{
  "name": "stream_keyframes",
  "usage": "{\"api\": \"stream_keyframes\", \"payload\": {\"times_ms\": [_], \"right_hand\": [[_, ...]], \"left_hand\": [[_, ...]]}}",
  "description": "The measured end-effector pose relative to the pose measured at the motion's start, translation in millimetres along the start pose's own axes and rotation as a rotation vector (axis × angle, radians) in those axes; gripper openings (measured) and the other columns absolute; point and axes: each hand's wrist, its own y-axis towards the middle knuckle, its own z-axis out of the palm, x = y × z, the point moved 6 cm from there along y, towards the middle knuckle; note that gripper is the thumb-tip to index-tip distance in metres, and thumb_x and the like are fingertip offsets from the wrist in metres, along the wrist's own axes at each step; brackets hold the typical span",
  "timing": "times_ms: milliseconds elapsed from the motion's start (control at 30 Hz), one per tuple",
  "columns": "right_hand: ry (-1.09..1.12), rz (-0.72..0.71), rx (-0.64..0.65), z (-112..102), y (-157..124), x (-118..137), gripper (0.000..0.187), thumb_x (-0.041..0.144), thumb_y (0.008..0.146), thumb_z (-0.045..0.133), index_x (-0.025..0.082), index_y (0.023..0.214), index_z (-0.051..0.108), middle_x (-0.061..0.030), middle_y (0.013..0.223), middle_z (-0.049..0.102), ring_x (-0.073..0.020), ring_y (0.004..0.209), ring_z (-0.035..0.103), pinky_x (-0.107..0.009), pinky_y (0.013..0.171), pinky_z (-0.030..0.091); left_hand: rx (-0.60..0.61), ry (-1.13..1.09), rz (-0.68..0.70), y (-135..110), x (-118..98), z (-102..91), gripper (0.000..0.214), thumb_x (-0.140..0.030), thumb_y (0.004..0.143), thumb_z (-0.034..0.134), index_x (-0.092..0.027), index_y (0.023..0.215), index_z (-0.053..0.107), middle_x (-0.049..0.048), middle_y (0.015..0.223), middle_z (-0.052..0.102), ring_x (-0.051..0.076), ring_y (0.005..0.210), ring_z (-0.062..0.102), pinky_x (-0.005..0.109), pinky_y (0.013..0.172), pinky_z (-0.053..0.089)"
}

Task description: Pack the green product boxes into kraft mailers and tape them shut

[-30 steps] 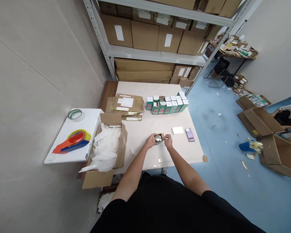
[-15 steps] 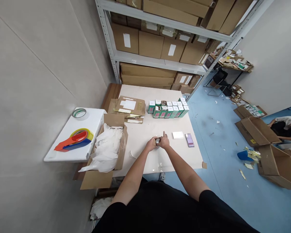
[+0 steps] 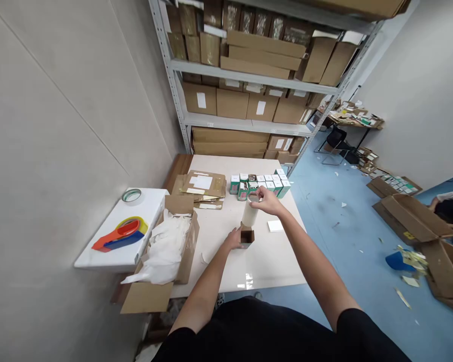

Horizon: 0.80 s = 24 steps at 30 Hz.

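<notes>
Just above a small open-topped box [image 3: 247, 245], my right hand [image 3: 269, 202] grips the top rim of a tall whitish cylinder [image 3: 250, 216]. What kind of vessel it is I cannot make out. The box stands upright on the table, its dark inside showing. Against its left side, my left hand [image 3: 234, 238] is closed around the box wall, with some fingers hidden. Beyond the hands stand rows of green-and-white boxes [image 3: 266, 185], a few with open tops. A white card or flat box [image 3: 275, 225] lies to the right of my right hand.
Flattened cardboard [image 3: 206, 183] is stacked at the table's far left. A carton of white wrapping [image 3: 169, 241] stands left of my arms. Beside it, a white stand [image 3: 156, 206] bears a tape dispenser [image 3: 121, 234] and a tape roll [image 3: 131, 195]. Shelving [image 3: 249, 123] rises behind the table [image 3: 211, 266].
The whitish cylinder has come up out of the small box with my right hand, which rose forward. My left hand stays at the box. The view has tilted upward.
</notes>
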Motion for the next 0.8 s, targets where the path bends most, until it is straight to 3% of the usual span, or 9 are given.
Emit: {"api": "stream_keyframes", "payload": {"times_ms": [100, 167, 233, 300, 400, 500, 633, 733, 800], "right_hand": [[0.039, -0.047, -0.013, -36, -1, 30, 0.039, 0.046, 0.064, 0.075, 0.023, 0.088, 0.056, 0.0018, 0.084, 0.062, -0.0189, 0.078, 0.057, -0.029, 0.069, 0.042], [0.078, -0.083, -0.007, -50, -5, 44, 0.037, 0.044, 0.066, 0.076, 0.022, 0.090, 0.058, 0.0008, 0.087, 0.065, -0.0193, 0.081, 0.059, -0.029, 0.071, 0.044], [0.132, -0.117, -0.008, -58, -10, 54, 0.036, 0.043, 0.068, 0.077, 0.022, 0.092, 0.060, 0.0002, 0.089, 0.067, -0.0193, 0.082, 0.061, -0.029, 0.071, 0.046], [0.190, -0.139, -0.022, -62, -14, 59, 0.036, 0.044, 0.069, 0.077, 0.022, 0.092, 0.061, -0.0002, 0.090, 0.069, -0.0191, 0.081, 0.062, -0.029, 0.069, 0.048], [0.258, -0.152, -0.049, -61, -18, 62, 0.037, 0.047, 0.069, 0.078, 0.021, 0.091, 0.062, -0.0017, 0.092, 0.071, -0.0194, 0.079, 0.065, -0.029, 0.067, 0.050], [0.256, -0.143, -0.093, -59, -18, 56, 0.039, 0.047, 0.067, 0.081, 0.020, 0.092, 0.066, -0.0035, 0.092, 0.073, -0.0223, 0.085, 0.068, -0.032, 0.072, 0.053], [0.259, -0.153, -0.127, -58, -16, 37, 0.044, 0.051, 0.069, 0.084, 0.020, 0.098, 0.071, -0.0058, 0.094, 0.074, -0.0274, 0.096, 0.070, -0.040, 0.087, 0.055], [0.426, -0.159, -0.086, -54, -17, 17, 0.066, 0.052, 0.069, 0.087, 0.023, 0.125, 0.067, -0.0097, 0.117, 0.072, -0.0296, 0.112, 0.068, -0.045, 0.097, 0.054], [0.623, -0.138, 0.009, -45, -21, 3, 0.088, 0.051, 0.069, 0.088, 0.028, 0.146, 0.052, -0.0117, 0.132, 0.067, -0.0296, 0.121, 0.065, -0.047, 0.099, 0.055]], "left_hand": [[-0.061, 0.016, 0.012, -10, -38, -44.5, 0.105, -0.024, 0.041, 0.095, -0.018, 0.140, 0.060, 0.0200, 0.152, 0.054, 0.049, 0.146, 0.040, 0.059, 0.119, 0.032], [-0.169, -0.185, 0.159, -23, -80, -83.2, 0.082, -0.037, 0.061, 0.090, -0.017, 0.136, 0.065, 0.0197, 0.143, 0.062, 0.045, 0.137, 0.052, 0.059, 0.117, 0.036], [-0.211, -0.242, 0.307, -41, -129, -111.3, 0.070, -0.050, 0.084, 0.073, -0.025, 0.147, 0.056, 0.0123, 0.146, 0.061, 0.033, 0.139, 0.054, 0.050, 0.116, 0.041], [-0.207, -0.296, 0.536, -63, -184, -123.7, 0.080, -0.046, 0.082, 0.079, -0.026, 0.154, 0.049, 0.0119, 0.150, 0.058, 0.031, 0.141, 0.051, 0.048, 0.116, 0.042], [-0.259, -0.291, 0.656, -89, -241, -117.4, 0.087, -0.043, 0.076, 0.087, -0.025, 0.152, 0.050, 0.0118, 0.147, 0.060, 0.030, 0.132, 0.059, 0.045, 0.113, 0.046], [-0.361, -0.307, 0.655, -100, -261, -101.4, 0.077, -0.042, 0.076, 0.087, -0.022, 0.145, 0.057, 0.0128, 0.135, 0.067, 0.029, 0.120, 0.065, 0.044, 0.108, 0.049], [-0.456, -0.298, 0.604, -101, -262, -93.9, 0.073, -0.040, 0.072, 0.090, -0.021, 0.137, 0.063, 0.0116, 0.123, 0.072, 0.029, 0.111, 0.068, 0.046, 0.104, 0.051], [-0.447, -0.344, 0.586, -98, -265, -102.2, 0.071, -0.040, 0.069, 0.091, -0.019, 0.133, 0.066, 0.0111, 0.121, 0.073, 0.029, 0.110, 0.069, 0.047, 0.104, 0.051], [-0.421, -0.428, 0.589, -95, -271, -110.1, 0.073, -0.042, 0.068, 0.092, -0.018, 0.132, 0.065, 0.0123, 0.124, 0.072, 0.029, 0.113, 0.068, 0.046, 0.105, 0.051]]}}
